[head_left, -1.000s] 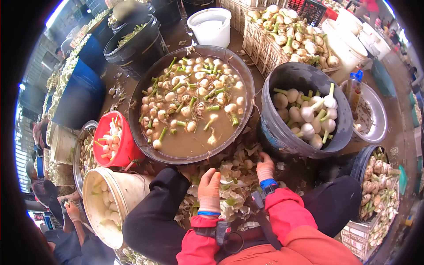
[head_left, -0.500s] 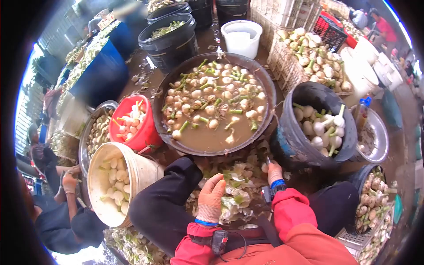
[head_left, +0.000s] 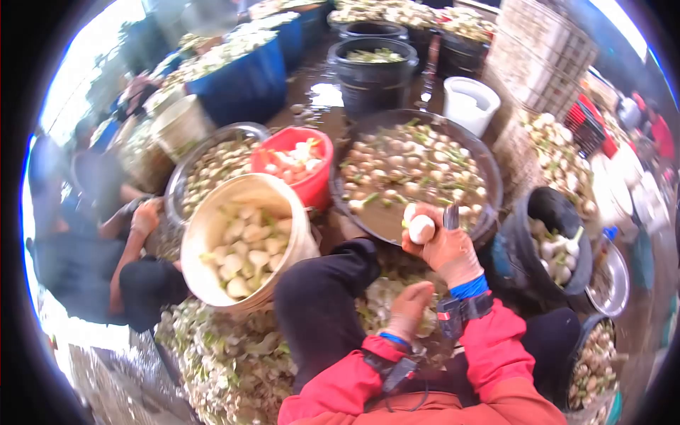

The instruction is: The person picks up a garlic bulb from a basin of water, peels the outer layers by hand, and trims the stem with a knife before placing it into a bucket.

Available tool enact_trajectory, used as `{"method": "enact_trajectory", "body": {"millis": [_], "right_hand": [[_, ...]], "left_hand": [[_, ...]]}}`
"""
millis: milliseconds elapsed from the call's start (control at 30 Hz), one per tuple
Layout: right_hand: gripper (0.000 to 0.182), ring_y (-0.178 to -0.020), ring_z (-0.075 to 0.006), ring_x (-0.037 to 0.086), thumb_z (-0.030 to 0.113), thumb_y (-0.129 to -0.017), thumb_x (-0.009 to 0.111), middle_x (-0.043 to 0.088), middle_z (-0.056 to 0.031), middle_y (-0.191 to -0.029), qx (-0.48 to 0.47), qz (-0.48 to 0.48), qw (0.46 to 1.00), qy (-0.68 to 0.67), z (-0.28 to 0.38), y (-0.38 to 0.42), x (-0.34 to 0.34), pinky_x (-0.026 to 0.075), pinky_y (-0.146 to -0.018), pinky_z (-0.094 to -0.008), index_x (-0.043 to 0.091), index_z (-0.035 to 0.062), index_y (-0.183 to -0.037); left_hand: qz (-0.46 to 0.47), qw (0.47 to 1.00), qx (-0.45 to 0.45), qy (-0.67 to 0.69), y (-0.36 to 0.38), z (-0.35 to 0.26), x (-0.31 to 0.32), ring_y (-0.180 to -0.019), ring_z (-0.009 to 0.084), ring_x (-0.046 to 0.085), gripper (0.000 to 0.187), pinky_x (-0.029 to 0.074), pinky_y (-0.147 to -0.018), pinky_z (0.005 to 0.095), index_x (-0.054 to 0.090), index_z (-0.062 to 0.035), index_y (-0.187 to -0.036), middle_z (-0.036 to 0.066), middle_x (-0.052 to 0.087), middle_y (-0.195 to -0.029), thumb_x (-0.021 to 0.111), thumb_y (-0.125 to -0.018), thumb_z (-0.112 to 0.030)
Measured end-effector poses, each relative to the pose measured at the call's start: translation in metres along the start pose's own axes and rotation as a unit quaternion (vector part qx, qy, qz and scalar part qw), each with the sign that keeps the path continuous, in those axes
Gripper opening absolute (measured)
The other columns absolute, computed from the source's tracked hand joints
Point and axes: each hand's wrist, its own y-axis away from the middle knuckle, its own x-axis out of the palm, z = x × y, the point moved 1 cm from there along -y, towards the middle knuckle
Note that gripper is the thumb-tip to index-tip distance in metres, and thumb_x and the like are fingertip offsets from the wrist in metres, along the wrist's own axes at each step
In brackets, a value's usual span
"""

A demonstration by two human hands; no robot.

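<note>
- From here, the right hand is closed around a white bulb, seen over the wide basin's near edge; a dark tool juts up from it.
- The left hand hangs lower, over scattered peelings; I can't tell its grip.
- 2 buckets, cream and red, stand left of the basin.

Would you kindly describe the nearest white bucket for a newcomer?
Start at the wide tub of murky water. Just left of it is a red bucket; nearer still is this bucket. Unlike the white bucket beyond the tub, it shows pale garlic bulbs.
</note>
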Motion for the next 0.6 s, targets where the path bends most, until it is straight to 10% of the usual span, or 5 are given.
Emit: {"method": "enact_trajectory", "body": {"millis": [233,333,467,533,600], "right_hand": [[0.081,-0.120,-0.0168,0.046,0.055,-0.081,0.060,0.046,-0.0074,-0.132,-0.072,0.239,0.938,0.241,0.038,-0.055,0.163,0.040,-0.097,-0.0331,0.035,0.0026,-0.137],[0.078,-0.121,-0.0294,0.046,0.048,-0.084,0.057,0.044,-0.0160,-0.134,-0.130,0.311,0.939,0.072,0.044,-0.067,0.131,0.035,-0.103,-0.0405,0.028,-0.0001,-0.139],[0.060,-0.114,-0.0339,0.050,0.047,-0.090,0.044,0.053,-0.0151,-0.125,-0.133,0.149,0.980,0.010,0.045,-0.027,0.011,0.036,-0.101,-0.0459,0.045,0.0010,-0.129],[0.052,-0.095,-0.0245,0.059,0.042,-0.079,0.066,0.060,-0.0111,-0.107,-0.177,-0.067,0.977,0.094,0.012,0.012,-0.057,0.048,-0.085,-0.0358,0.055,0.0033,-0.112],[0.041,-0.072,-0.0179,0.057,0.050,-0.087,0.053,0.062,-0.0006,-0.086,0.011,-0.309,0.930,0.197,-0.029,0.041,-0.138,0.046,-0.067,-0.0318,0.062,0.0114,-0.099]], "left_hand": [[0.011,0.987,-0.033,0.155,-0.002,0.025,-0.007,-0.077,0.0075,0.051,0.016,0.041,-0.071,0.0243,0.064,-0.0090,-0.099,-0.001,0.062,-0.083,0.060,-0.085,-0.017],[0.002,0.992,-0.047,0.113,0.008,-0.004,-0.005,-0.079,0.0081,0.054,0.021,0.044,-0.072,0.0218,0.063,-0.0051,-0.105,0.000,0.062,-0.090,0.060,-0.087,-0.017],[-0.005,0.986,-0.044,0.164,0.022,-0.034,-0.002,-0.081,0.0073,0.053,0.029,0.044,-0.074,0.0206,0.059,-0.0002,-0.112,0.000,0.060,-0.093,0.060,-0.089,-0.018],[-0.007,0.983,-0.040,0.178,0.030,-0.056,-0.004,-0.085,0.0079,0.054,0.030,0.044,-0.077,0.0213,0.058,0.0003,-0.113,0.001,0.060,-0.095,0.060,-0.089,-0.017],[0.043,0.980,0.021,0.191,0.045,-0.096,-0.014,-0.094,0.0099,0.054,0.030,0.043,-0.084,0.0234,0.057,0.0014,-0.114,0.002,0.060,-0.102,0.061,-0.089,-0.014]]}}
